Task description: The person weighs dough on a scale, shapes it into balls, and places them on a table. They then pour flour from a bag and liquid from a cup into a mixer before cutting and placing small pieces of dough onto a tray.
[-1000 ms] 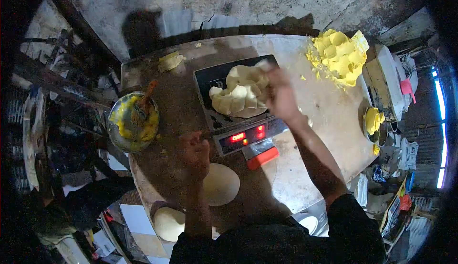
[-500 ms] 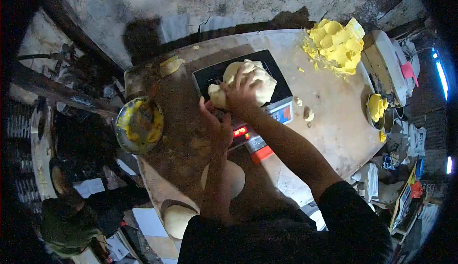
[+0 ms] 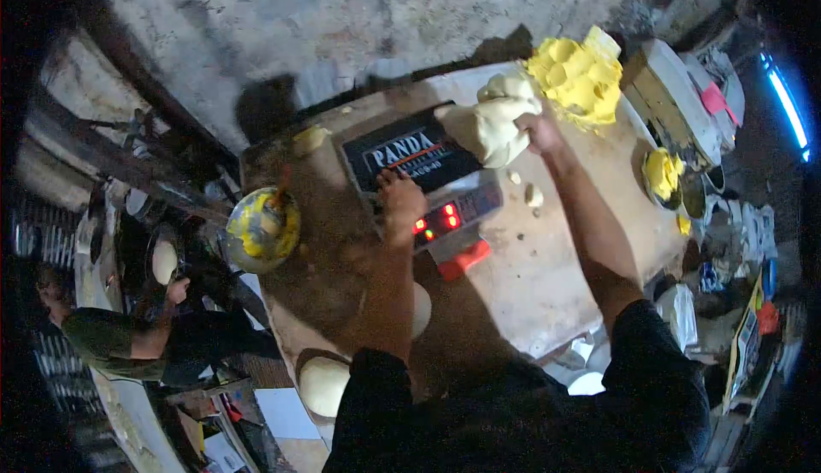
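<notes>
My right hand (image 3: 543,131) grips a large lump of pale dough (image 3: 496,131), lifted over the right end of the scale. The flat black plate of the digital scale (image 3: 410,150) shows its white PANDA lettering, and red digits glow on its front panel. My left hand (image 3: 402,197) rests at the plate's front edge with fingers curled in; whatever may be inside them is hidden. Small dough scraps (image 3: 534,195) lie on the table right of the scale. A rounded dough ball (image 3: 324,386) sits at the near left edge, and another is partly hidden behind my left forearm.
A bowl smeared with yellow (image 3: 263,229) stands at the table's left. A big yellow mass (image 3: 577,79) sits at the back right, and a smaller bowl of yellow stuff (image 3: 663,174) at the right edge. Another person (image 3: 128,336) at far left holds a pan with dough.
The large dough has come off the scale plate, moving right in my right hand. My left hand has curled at the plate's front edge. The other person has raised a pan.
</notes>
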Demonstrator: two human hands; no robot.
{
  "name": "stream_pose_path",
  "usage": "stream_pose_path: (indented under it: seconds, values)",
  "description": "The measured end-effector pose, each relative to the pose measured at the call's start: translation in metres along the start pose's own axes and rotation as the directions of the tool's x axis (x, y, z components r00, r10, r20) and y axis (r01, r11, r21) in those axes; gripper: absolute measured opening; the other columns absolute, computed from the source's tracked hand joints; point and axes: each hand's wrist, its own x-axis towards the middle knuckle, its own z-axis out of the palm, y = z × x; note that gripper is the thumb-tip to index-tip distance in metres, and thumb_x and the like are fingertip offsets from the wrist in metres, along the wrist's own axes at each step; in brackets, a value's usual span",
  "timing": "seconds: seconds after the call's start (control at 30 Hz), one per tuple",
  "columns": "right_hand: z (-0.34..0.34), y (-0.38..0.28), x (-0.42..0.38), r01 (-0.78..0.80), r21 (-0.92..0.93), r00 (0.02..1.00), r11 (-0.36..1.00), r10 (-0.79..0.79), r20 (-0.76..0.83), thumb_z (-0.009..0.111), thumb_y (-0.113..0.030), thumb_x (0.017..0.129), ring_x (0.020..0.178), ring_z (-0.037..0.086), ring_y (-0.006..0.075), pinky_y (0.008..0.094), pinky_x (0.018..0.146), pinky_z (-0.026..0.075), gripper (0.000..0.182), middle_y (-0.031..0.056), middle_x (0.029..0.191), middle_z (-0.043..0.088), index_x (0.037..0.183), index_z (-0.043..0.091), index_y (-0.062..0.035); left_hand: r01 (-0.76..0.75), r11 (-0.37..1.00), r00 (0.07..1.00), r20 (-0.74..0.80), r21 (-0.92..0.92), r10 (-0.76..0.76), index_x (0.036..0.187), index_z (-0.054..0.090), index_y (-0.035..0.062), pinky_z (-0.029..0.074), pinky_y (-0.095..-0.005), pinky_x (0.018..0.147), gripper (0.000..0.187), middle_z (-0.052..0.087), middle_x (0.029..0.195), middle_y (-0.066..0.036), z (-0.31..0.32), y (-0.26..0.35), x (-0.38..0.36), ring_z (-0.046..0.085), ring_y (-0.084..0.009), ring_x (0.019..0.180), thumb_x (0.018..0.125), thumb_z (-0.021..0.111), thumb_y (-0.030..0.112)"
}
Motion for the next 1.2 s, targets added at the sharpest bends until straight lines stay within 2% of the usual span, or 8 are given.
stream_pose_path:
  seconds: [0.17, 0.3, 0.37, 0.5, 0.63, 0.9, 1.03, 1.2]
  values:
    - [-0.068, -0.061, -0.153, 0.209, -0.393, 0.909, 0.895, -0.030, 0.416, 0.069, 0.002, 0.067, 0.096, 0.064, 0.0224, 0.0352, 0.087, 0.053, 0.049, 0.0096, 0.101, 0.066, 0.115, 0.059, -0.0011, -0.074, 0.996, 0.997, -0.024, 0.046, 0.075, 0.137, 0.040, -0.0061, 0.030, -0.0494, 0.111, 0.060, 0.026, 0.144, -0.038, 0.020, -0.010, 0.003, 0.030, -0.0498, 0.134, 0.087, 0.050, 0.025]
    - [-0.130, 0.044, -0.309, -0.066, -0.841, 0.754, 0.538, 0.578, 0.310, 0.066, -0.011, 0.082, 0.099, 0.064, 0.0260, 0.0399, 0.085, 0.054, 0.026, 0.0107, 0.099, 0.068, 0.107, 0.063, -0.0048, -0.084, 0.996, 0.986, -0.147, 0.006, 0.084, 0.137, 0.040, -0.0051, 0.035, -0.0475, 0.108, 0.063, 0.037, 0.140, -0.033, -0.009, 0.000, -0.021, 0.038, -0.0440, 0.131, 0.086, 0.056, 0.028]
    - [-0.132, 0.079, -0.383, -0.566, -0.647, 0.628, 0.512, 0.776, 0.065, 0.068, -0.012, 0.080, 0.103, 0.061, 0.0324, 0.0448, 0.094, 0.047, 0.036, 0.0168, 0.114, 0.060, 0.115, 0.060, -0.0054, -0.140, 0.967, 0.955, -0.287, -0.212, 0.075, 0.135, 0.043, -0.0045, 0.037, -0.0471, 0.106, 0.063, 0.045, 0.134, -0.029, 0.001, -0.002, -0.037, 0.043, -0.0426, 0.126, 0.085, 0.061, 0.029]
    - [-0.158, 0.055, -0.343, -0.031, -0.703, 0.740, 0.711, 0.489, 0.462, 0.061, -0.028, 0.089, 0.110, 0.056, 0.0461, 0.0530, 0.091, 0.048, 0.039, 0.0238, 0.135, 0.045, 0.122, 0.052, -0.0075, -0.120, 0.818, 0.902, -0.407, -0.562, -0.147, 0.131, 0.047, -0.0026, 0.041, -0.0451, 0.100, 0.060, 0.052, 0.127, -0.025, 0.002, 0.040, -0.100, 0.053, -0.0390, 0.114, 0.083, 0.067, 0.029]
    - [-0.197, 0.070, -0.229, 0.500, -0.857, 0.836, 0.125, 0.190, 0.515, 0.067, -0.030, 0.083, 0.117, 0.049, 0.0433, 0.0511, 0.104, 0.036, 0.042, 0.0223, 0.139, 0.041, 0.118, 0.060, -0.0087, -0.330, 0.812, 0.925, -0.335, -0.481, 0.178, 0.128, 0.050, 0.0007, 0.041, -0.0440, 0.100, 0.056, 0.053, 0.126, -0.021, 0.008, 0.140, -0.188, 0.053, -0.0362, 0.115, 0.083, 0.069, 0.029]
    - [-0.326, 0.139, -0.306, -0.128, -0.082, 0.964, 0.988, 0.143, 0.223, 0.072, -0.034, 0.084, 0.122, 0.049, 0.0304, 0.0475, 0.099, 0.041, 0.056, 0.0170, 0.132, 0.049, 0.126, 0.053, -0.0037, -0.825, 0.556, 0.552, -0.069, 0.102, 0.831, 0.128, 0.054, 0.0149, 0.043, -0.0508, 0.096, 0.062, 0.054, 0.132, -0.017, 0.139, 0.276, -0.152, 0.054, -0.0333, 0.117, 0.077, 0.073, 0.045]
    - [-0.221, 0.029, -0.285, 0.095, -0.186, 0.991, 0.978, -0.110, -0.072, 0.070, -0.020, 0.082, 0.114, 0.053, 0.0237, 0.0384, 0.100, 0.040, 0.049, 0.0126, 0.118, 0.058, 0.125, 0.052, -0.0032, -0.447, 0.861, 0.846, 0.196, -0.244, 0.495, 0.127, 0.054, 0.0101, 0.050, -0.0449, 0.081, 0.064, 0.062, 0.114, -0.017, 0.078, 0.331, -0.107, 0.063, -0.0304, 0.095, 0.081, 0.067, 0.052]
    - [-0.221, 0.068, -0.279, -0.345, -0.159, 0.900, 0.925, 0.374, 0.226, 0.069, -0.015, 0.081, 0.108, 0.056, 0.0213, 0.0348, 0.096, 0.043, 0.046, 0.0116, 0.113, 0.059, 0.124, 0.054, -0.0043, -0.081, 0.864, 0.819, 0.461, -0.496, 0.342, 0.123, 0.057, 0.0094, 0.049, -0.0451, 0.084, 0.061, 0.061, 0.113, -0.017, 0.046, 0.300, -0.164, 0.061, -0.0322, 0.096, 0.081, 0.068, 0.051]
